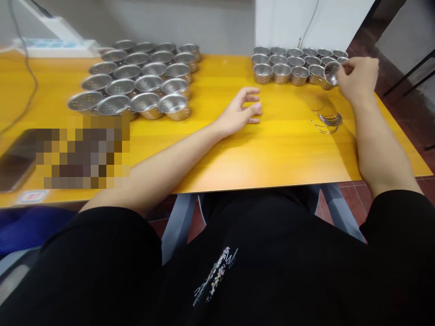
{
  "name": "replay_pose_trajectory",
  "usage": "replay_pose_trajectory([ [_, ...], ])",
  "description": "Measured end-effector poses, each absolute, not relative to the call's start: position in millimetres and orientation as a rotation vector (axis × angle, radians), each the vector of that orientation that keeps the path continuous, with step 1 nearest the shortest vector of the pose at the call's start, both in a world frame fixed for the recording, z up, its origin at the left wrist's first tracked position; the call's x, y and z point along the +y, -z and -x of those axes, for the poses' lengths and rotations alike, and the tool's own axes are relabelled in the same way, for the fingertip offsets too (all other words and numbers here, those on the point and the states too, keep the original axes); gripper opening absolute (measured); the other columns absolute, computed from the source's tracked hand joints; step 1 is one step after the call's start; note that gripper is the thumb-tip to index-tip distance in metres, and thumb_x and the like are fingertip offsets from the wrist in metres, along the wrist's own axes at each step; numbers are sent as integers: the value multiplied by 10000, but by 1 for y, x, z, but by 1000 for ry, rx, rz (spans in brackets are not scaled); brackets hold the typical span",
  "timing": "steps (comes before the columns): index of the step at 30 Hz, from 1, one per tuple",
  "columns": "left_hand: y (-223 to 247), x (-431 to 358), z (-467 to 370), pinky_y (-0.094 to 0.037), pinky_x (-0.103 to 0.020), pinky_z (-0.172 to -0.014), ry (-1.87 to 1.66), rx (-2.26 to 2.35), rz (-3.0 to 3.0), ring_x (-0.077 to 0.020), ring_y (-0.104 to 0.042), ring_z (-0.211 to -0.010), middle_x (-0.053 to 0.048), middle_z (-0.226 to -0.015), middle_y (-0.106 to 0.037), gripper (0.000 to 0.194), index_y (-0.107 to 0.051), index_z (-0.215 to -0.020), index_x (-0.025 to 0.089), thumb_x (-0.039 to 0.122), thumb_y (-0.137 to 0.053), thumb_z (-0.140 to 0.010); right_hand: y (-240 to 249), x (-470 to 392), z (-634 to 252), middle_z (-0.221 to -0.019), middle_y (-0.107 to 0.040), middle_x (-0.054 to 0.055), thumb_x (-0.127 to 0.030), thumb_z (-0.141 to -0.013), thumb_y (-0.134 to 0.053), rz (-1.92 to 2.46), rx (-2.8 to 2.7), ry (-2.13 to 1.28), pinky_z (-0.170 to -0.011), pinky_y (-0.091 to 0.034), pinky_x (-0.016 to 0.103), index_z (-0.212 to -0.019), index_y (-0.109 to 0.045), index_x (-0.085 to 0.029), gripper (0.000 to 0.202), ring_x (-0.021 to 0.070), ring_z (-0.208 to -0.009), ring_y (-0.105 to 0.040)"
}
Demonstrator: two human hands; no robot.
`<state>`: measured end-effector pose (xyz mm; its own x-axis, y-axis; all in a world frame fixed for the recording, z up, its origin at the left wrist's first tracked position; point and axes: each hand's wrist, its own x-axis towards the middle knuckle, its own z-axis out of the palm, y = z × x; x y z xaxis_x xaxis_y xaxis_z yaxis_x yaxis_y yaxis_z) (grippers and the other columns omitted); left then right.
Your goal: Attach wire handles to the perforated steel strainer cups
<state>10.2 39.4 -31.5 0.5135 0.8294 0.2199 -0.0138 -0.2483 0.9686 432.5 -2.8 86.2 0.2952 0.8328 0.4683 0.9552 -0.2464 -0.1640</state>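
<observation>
My right hand (359,80) pinches the rim of a small metal cup (329,76), which tilts toward me at the front right end of a group of like cups (281,73). Thumb and fingers close on its right side. My left hand (240,112) rests over the table's middle, fingers spread and curved, holding nothing. Between the hands and nearer me lies a small bunch of curved metal wires (330,119). Left of my left hand stands a larger group of metal cups (147,105) with small holes in their bottoms, set in rows.
The yellow table (217,167) ends in a front edge close to my body. At the left lie a dark phone (16,158) and a blurred-out patch. A white power strip (56,47) sits at the back left. Behind the right cups rises a white panel (306,27) with a cable.
</observation>
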Motion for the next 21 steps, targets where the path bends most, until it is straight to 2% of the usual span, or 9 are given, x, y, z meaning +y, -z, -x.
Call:
replay_pose_trajectory([
  [3,31,39,-10,-843,-485,-1150,-943,706,-1626,-239,-865,-1312,-145,-1782,-681,601,-670,-1670,345,442,-883,-1115,-84,-7,-452,-1506,-961,262,-259,-1274,-836,2197,-1442,412,-1196,-593,464,-1591,-995,-166,366,361,-1445,-912],
  [5,32,39,-10,-844,-495,-1149,-947,703,-1624,-248,-864,-1312,-150,-1773,-685,624,-677,-1653,344,448,-907,-1082,-78,-5,-456,-1547,-939,291,-207,-1270,-837,2257,-1432,402,-1169,-567,468,-1610,-986,-163,374,353,-1453,-891],
  [7,32,39,-9,-842,-511,-1158,-942,705,-1630,-259,-861,-1324,-150,-1769,-690,653,-679,-1649,352,463,-931,-1056,-70,-1,-458,-1522,-935,314,-196,-1249,-873,2283,-1437,452,-1141,-563,475,-1541,-1009,-137,328,363,-1469,-859],
  [9,32,39,-9,-839,-519,-1163,-939,705,-1637,-267,-856,-1335,-148,-1763,-696,693,-677,-1650,360,475,-960,-1027,-62,4,-461,-1526,-923,326,-233,-1233,-935,2286,-1430,524,-1167,-570,491,-1499,-1020,-135,296,368,-1528,-813],
  [12,32,39,-9,-838,-511,-1150,-947,703,-1644,-275,-846,-1337,-149,-1747,-707,765,-675,-1654,359,480,-1012,-978,-53,9,-471,-1641,-880,272,-361,-1166,-1055,2220,-1340,555,-1297,-554,530,-1565,-995,-201,434,351,-1629,-755],
  [14,32,38,-10,-837,-496,-1129,-952,702,-1654,-274,-837,-1328,-147,-1741,-712,796,-673,-1658,357,490,-1028,-958,-52,11,-480,-1677,-859,248,-377,-1222,-992,2154,-1314,541,-1349,-529,538,-1592,-968,-195,413,341,-1658,-727],
  [17,30,33,-9,-829,-461,-1056,-960,703,-1705,-260,-824,-1270,-148,-1727,-715,801,-662,-1673,357,555,-991,-970,-58,9,-491,-1734,-819,256,-249,-1351,-757,2117,-1383,431,-1384,-485,518,-1666,-892,-147,358,344,-1697,-665],
  [19,24,29,-6,-809,-465,-1028,-977,717,-1817,-260,-812,-1222,-156,-1681,-738,775,-680,-1671,332,587,-948,-989,-63,7,-495,-1776,-789,256,-204,-1368,-664,2109,-1476,373,-1402,-450,493,-1720,-837,-128,400,344,-1720,-622],
  [21,12,27,0,-781,-522,-1093,-980,736,-2013,-281,-802,-1195,-156,-1586,-794,682,-756,-1598,292,567,-926,-998,-64,7,-495,-1786,-781,241,-202,-1375,-628,2106,-1531,366,-1407,-421,473,-1739,-816,-127,417,337,-1722,-604],
])
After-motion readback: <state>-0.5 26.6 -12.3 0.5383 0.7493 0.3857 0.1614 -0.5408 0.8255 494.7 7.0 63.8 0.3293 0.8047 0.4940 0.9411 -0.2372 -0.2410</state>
